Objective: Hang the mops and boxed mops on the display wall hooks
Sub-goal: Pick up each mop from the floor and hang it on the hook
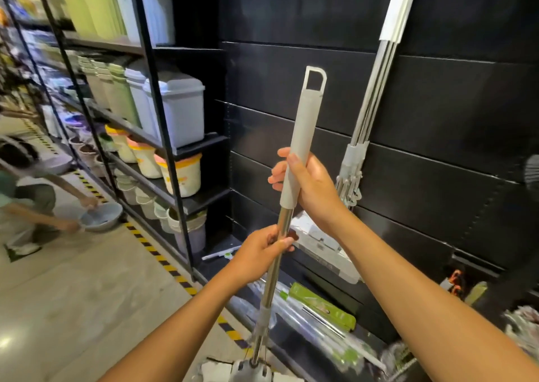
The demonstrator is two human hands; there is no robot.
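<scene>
Mop (306, 119) with steel shaft and pale looped grip is grasped by left hand (262, 253) low, right hand (310, 184) high.

I get bright, even light that seems to come from above, with a white glare patch on the pale floor (7, 342) at lower left. The black display wall (423, 124) reads dim, with only a faint sheen along its panel edges. The mop (303, 136) in mid-frame is fairly sharp, and its steel shaft glints. The bins (175, 110) and the crouching person (32, 197) on the left smear with blur. The shelf uprights (157, 98) lean and bow toward the frame edges.
</scene>
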